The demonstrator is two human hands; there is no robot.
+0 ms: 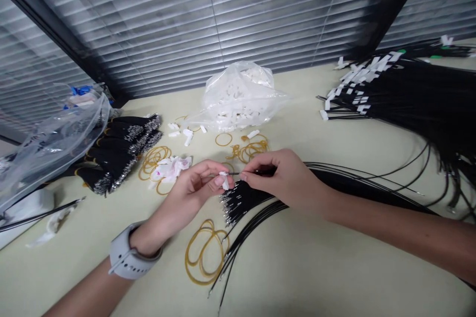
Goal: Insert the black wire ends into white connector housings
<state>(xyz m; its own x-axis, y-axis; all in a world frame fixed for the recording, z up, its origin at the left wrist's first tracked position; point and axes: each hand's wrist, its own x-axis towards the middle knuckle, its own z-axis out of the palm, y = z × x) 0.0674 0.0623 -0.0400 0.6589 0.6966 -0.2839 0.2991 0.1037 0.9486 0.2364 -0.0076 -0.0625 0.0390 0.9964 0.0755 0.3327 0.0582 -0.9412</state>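
Observation:
Between the thumb and fingers of my left hand (195,184) is a small white plastic connector housing (224,180). My right hand (284,178) pinches a thin black wire (233,174) close to its end, and the wire's tip meets the housing. Whether the tip sits inside the housing, I cannot tell. Just below both hands lies a bundle of black wires (247,198) with silvery crimped ends. More loose black wires (256,218) curve past it toward the front. A grey watch strap is around my left wrist.
A clear bag of white housings (241,96) stands against the blinds. Loose white housings (188,136) and yellow rubber bands (206,252) lie about. Bundled black wires (111,153) are at left beside a plastic bag (55,143); wires with white housings (401,94) are piled at right.

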